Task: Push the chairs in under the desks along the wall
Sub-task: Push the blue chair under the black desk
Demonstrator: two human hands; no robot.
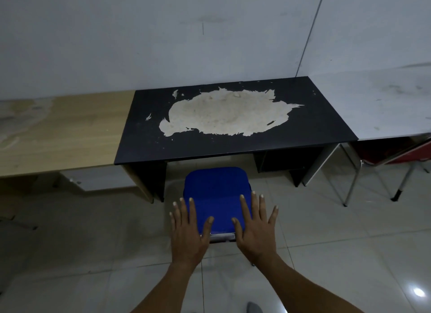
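Both hands, left hand [190, 231] and right hand [255, 226], lie flat with fingers spread on the blue chair's [215, 189] backrest; the chair stands just before the black surface [233, 149], its seat not under it.

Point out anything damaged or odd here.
The black desk has a big pale patch mid-top where its dark surface has peeled away, ragged-edged. The blue chair still sits outside it.

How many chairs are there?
2: a blue chair in front of the black desk, and a red chair under the white desk at right. Others may be hidden.
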